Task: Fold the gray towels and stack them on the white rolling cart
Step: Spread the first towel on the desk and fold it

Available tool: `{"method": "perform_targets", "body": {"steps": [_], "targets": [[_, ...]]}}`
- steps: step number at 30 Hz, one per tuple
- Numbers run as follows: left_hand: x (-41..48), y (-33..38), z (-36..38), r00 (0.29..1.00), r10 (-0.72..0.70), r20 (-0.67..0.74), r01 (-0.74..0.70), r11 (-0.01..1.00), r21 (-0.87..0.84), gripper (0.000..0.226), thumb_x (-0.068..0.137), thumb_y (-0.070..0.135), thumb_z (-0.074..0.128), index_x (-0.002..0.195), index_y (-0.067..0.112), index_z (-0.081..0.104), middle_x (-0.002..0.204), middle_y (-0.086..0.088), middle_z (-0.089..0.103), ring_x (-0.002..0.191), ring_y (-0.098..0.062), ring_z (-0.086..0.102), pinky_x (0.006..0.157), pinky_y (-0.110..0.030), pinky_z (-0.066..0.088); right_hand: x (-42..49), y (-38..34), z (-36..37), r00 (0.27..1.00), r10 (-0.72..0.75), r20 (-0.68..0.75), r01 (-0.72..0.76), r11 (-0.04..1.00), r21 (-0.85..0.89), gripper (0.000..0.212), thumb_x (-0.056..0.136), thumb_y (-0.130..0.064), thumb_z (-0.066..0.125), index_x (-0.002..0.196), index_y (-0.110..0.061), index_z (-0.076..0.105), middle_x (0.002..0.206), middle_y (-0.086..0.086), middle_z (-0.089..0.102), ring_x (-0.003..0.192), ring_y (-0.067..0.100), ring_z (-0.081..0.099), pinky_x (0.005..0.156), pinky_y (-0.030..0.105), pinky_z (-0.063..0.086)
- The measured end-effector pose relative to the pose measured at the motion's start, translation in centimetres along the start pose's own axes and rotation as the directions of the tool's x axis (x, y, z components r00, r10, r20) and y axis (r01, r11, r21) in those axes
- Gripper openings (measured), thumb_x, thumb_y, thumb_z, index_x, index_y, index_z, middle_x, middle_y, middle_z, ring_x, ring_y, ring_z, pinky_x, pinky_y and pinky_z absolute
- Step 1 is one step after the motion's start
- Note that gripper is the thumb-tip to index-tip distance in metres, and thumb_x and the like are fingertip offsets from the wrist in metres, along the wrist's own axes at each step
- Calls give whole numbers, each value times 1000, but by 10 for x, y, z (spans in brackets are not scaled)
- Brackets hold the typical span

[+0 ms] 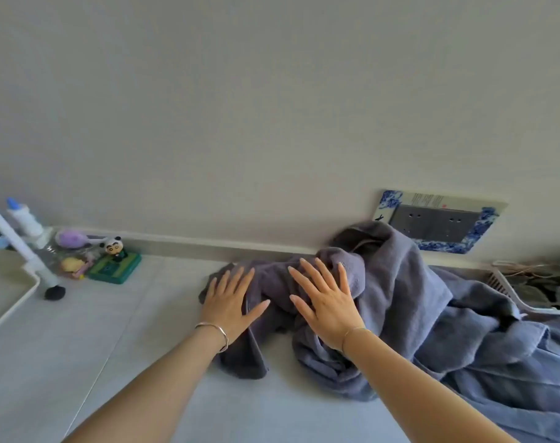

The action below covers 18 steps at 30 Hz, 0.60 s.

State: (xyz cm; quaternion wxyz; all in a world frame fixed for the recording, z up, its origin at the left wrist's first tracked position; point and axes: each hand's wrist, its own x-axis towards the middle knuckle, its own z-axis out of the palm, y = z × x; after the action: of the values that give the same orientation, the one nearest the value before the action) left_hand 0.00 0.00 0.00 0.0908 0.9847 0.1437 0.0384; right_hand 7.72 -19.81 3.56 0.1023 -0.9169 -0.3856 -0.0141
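Head cam: my left hand (pixel 230 299) and right hand (pixel 326 302) lie flat with fingers spread, gripping nothing, pressing on the crumpled gray terry towel pile (pixel 400 314) heaped on the pale tiled floor (pixel 128 346), white cart rim (pixel 13 310) far left.

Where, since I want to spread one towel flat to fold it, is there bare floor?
Bare floor lies between the cart's caster, the toys and the left hand, and nearer the person, in front of the towels. The right side is crowded: the towels and a white basket.
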Motion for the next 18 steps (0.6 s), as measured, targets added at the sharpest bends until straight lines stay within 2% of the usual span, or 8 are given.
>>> {"method": "perform_targets", "body": {"steps": [2, 4, 6, 8, 12, 14, 16, 18], "targets": [[-1, -4, -1, 1000, -18, 15, 19, 999, -34, 119, 53, 86, -26, 150, 30, 14, 153, 3, 29, 140, -20, 27, 115, -36, 20, 7, -1, 9, 999, 2, 33, -1, 999, -32, 83, 76, -69, -22, 148, -41, 7, 158, -9, 9, 147, 19, 2, 114, 42, -16], [1, -7, 1, 997, -65, -44, 58, 989, -139, 113, 61, 88, -9, 146, 24, 29, 143, 0, 45, 129, -22, 43, 106, -33, 31, 8, 4, 22, 994, 36, 99, -30, 998, -62, 90, 69, -71, -28, 148, -43, 5, 159, -11, 7, 147, 17, 0, 116, 44, -11], [6, -7, 3, 992, -100, -74, 82, 974, -213, 108, 67, 86, 2, 142, 18, 37, 142, -3, 47, 127, -25, 45, 105, -33, 32, 6, 8, 31, 987, 28, 158, -12, 995, -100, 98, 64, -72, -33, 147, -44, 10, 158, -10, 9, 147, 17, 2, 117, 46, -9], [13, -7, 1, 985, -166, -43, 150, 956, -254, 111, 66, 86, -1, 141, 16, 39, 145, -5, 43, 131, -25, 39, 108, -32, 27, 3, 10, 35, 980, 16, 201, 5, 995, -105, 100, 62, -73, -34, 147, -45, 11, 158, -11, 9, 147, 18, 2, 116, 46, -11], [20, -11, -7, 944, -311, 106, 328, 911, -249, 67, 93, 59, 30, 141, 12, 35, 141, -10, 45, 128, -29, 41, 102, -33, 31, -1, 8, 36, 975, 29, 222, -6, 995, -103, 101, 60, -75, -33, 147, -46, 11, 158, -12, 9, 147, 17, 1, 116, 45, -13], [23, -14, -10, 927, -356, 114, 374, 876, -306, 56, 94, 49, 43, 135, 11, 43, 133, -14, 52, 122, -32, 47, 97, -36, 36, -1, 6, 33, 972, 34, 233, -19, 998, -68, 100, 62, -78, -29, 146, -46, 14, 157, -12, 13, 146, 16, 5, 116, 44, -12], [26, -18, -12, 911, -391, 133, 412, 831, -375, 41, 89, 47, 54, 110, 13, 60, 113, -13, 64, 109, -35, 56, 87, -36, 44, 3, 2, 26, 983, 60, 176, -73, 995, 69, 92, 69, -82, -13, 144, -44, 23, 153, -11, 29, 144, 14, 16, 118, 41, -8], [24, -18, -17, 905, -377, 198, 426, 791, -438, 35, 86, 46, 60, 68, 16, 56, 78, -10, 62, 90, -38, 59, 73, -33, 43, 9, -6, 15, 985, 142, 93, -163, 943, 290, 70, 84, -74, 12, 141, -40, 34, 144, -11, 42, 139, 10, 27, 118, 38, -3]]}}
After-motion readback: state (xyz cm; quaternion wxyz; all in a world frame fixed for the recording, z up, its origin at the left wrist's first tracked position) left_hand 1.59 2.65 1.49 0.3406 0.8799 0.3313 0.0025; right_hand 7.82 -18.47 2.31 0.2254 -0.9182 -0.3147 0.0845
